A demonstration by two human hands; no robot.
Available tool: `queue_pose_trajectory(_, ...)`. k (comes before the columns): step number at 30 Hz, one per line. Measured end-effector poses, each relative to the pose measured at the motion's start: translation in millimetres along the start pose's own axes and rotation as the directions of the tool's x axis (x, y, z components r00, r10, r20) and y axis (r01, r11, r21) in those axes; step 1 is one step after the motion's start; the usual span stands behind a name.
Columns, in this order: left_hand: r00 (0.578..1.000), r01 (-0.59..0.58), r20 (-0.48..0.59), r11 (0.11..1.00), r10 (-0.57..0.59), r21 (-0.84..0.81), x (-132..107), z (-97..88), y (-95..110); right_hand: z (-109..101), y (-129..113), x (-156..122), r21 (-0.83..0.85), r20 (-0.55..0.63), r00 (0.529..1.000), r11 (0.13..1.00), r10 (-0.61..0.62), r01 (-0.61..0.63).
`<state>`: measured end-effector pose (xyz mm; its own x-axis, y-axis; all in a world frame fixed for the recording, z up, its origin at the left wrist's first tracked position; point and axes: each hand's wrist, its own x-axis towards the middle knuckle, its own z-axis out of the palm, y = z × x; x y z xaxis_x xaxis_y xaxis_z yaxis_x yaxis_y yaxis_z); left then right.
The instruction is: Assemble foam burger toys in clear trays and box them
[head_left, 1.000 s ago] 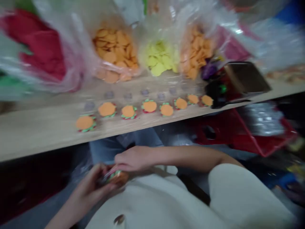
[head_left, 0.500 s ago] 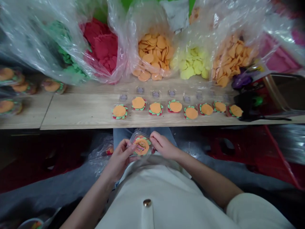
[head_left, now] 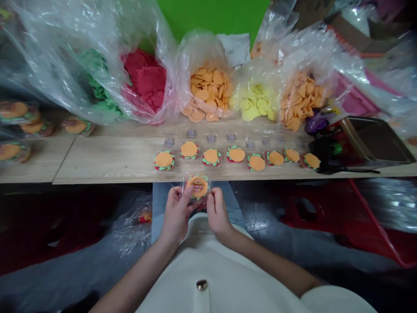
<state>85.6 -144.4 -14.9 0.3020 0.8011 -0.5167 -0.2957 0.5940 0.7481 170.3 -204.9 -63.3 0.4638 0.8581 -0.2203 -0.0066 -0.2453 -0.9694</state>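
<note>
Clear plastic case (head_left: pixel 197 186) sits pinched between your two hands, a layered burger-shaped craft piece (head_left: pixel 198 186) inside it with an orange top and a small printed label; your left hand (head_left: pixel 177 214) has its thumb (head_left: pixel 186 194) pressed across the lower left of the case, and your right hand (head_left: pixel 217 211) has its fingertips (head_left: pixel 211 195) closed on the lower right, so your fingers are narrow and holding the case between them; the case is just past your fingertips, over your jeans (head_left: pixel 161 208) and close to the front edge of a wooden shelf (head_left: pixel 97 163); beyond your fingers, a row of open burger pieces (head_left: pixel 236 154) lies along that shelf, with small see-through pieces (head_left: pixel 211 138) in a line behind them; further on stand plastic bags of orange discs (head_left: pixel 208 93), yellow discs (head_left: pixel 257 104), red pieces (head_left: pixel 146 82) and green pieces (head_left: pixel 97 74); off to the left of your hands, more cased burgers (head_left: pixel 13 111) lie on the shelf; to the right sit a black-handled tool (head_left: pixel 322 152) and a dark metal tray (head_left: pixel 374 141); below your right hand, on the floor, is a red plastic crate (head_left: pixel 325 208).
</note>
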Motion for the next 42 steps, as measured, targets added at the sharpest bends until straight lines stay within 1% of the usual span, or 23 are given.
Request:
queue_pose_trajectory(4,1.000,-0.028,-0.007,1.000,0.028,-0.006,-1,0.1,-7,4,2,0,0.044,-0.055,0.998,0.999,-0.020,0.023)
queue_pose_trajectory(6,0.998,-0.039,0.041,0.999,0.040,-0.018,2,-4.7,-8,6,2,-2,0.112,-0.043,0.999,0.993,-0.020,0.025)
queue_pose_trajectory(7,0.996,-0.035,0.083,0.999,0.037,-0.024,3,-9.1,-7,5,2,-3,0.157,-0.012,1.000,0.987,-0.019,0.020)
queue_pose_trajectory(9,0.987,0.002,0.164,1.000,0.001,-0.020,6,-21.5,-3,-1,3,-6,0.219,0.131,0.991,0.976,-0.018,-0.011)
queue_pose_trajectory(10,0.981,0.033,0.191,0.999,-0.032,0.003,7,-29.1,0,-7,4,-7,0.211,0.239,0.971,0.977,-0.010,-0.042)
queue_pose_trajectory(12,0.965,0.097,0.233,0.990,-0.119,0.104,7,-44.5,8,-24,6,-8,0.097,0.461,0.887,0.992,0.031,-0.085)
queue_pose_trajectory(13,0.953,0.122,0.254,0.977,-0.164,0.176,7,-51.3,12,-33,5,-6,0.021,0.536,0.842,0.996,0.061,-0.085)
queue_pose_trajectory(14,0.941,0.129,0.274,0.958,-0.200,0.256,6,-57.0,16,-43,4,-3,-0.035,0.571,0.817,0.996,0.086,-0.080)
queue_pose_trajectory(15,0.929,0.116,0.296,0.933,-0.224,0.340,5,-61.1,19,-52,1,2,-0.062,0.578,0.810,0.995,0.098,-0.077)
queue_pose_trajectory(16,0.919,0.082,0.319,0.904,-0.231,0.419,5,-63.8,21,-59,-3,7,-0.071,0.568,0.817,0.995,0.097,-0.069)
queue_pose_trajectory(18,0.900,-0.007,0.371,0.843,-0.230,0.537,5,-65.3,23,-66,-15,19,-0.137,0.564,0.821,0.991,0.088,-0.012)
queue_pose_trajectory(19,0.886,-0.041,0.401,0.819,-0.235,0.572,5,-64.7,21,-67,-22,24,-0.211,0.597,0.797,0.976,0.090,0.048)
queue_pose_trajectory(20,0.871,-0.057,0.423,0.805,-0.248,0.591,5,-63.9,19,-66,-28,28,-0.299,0.653,0.750,0.946,0.105,0.128)
queue_pose_trajectory(22,0.858,-0.024,0.426,0.807,-0.286,0.590,1,-62.7,13,-63,-39,30,-0.426,0.756,0.634,0.857,0.162,0.289)
queue_pose_trajectory(23,0.858,0.015,0.412,0.817,-0.306,0.576,-1,-62.6,9,-62,-42,29,-0.451,0.786,0.590,0.823,0.183,0.344)
queue_pose_trajectory(24,0.864,0.058,0.390,0.831,-0.320,0.553,-5,-62.8,6,-62,-44,27,-0.461,0.800,0.570,0.801,0.189,0.382)
queue_pose_trajectory(28,0.920,0.214,0.224,0.890,-0.322,0.403,-21,-61.3,-6,-67,-50,16,-0.502,0.801,0.575,0.715,0.171,0.487)
queue_pose_trajectory(30,0.938,0.240,0.148,0.897,-0.312,0.371,-26,-57.9,-8,-70,-55,13,-0.522,0.807,0.562,0.665,0.182,0.535)
queue_pose_trajectory(31,0.940,0.243,0.137,0.893,-0.313,0.378,-28,-56.1,-7,-70,-57,13,-0.525,0.813,0.551,0.646,0.189,0.554)
queue_pose_trajectory(34,0.941,0.185,0.170,0.863,-0.294,0.470,-30,-51.3,-4,-71,-62,12,-0.512,0.837,0.508,0.619,0.203,0.596)
queue_pose_trajectory(37,0.942,0.063,0.234,0.814,-0.239,0.577,-29,-46.8,-1,-69,-61,13,-0.466,0.869,0.460,0.611,0.181,0.640)
queue_pose_trajectory(39,0.932,0.016,0.278,0.796,-0.230,0.605,-26,-43.6,0,-67,-57,15,-0.438,0.881,0.452,0.601,0.140,0.668)
queue_pose_trajectory(42,0.918,0.017,0.310,0.806,-0.248,0.592,-21,-41.5,-3,-64,-47,19,-0.422,0.882,0.458,0.616,0.109,0.665)
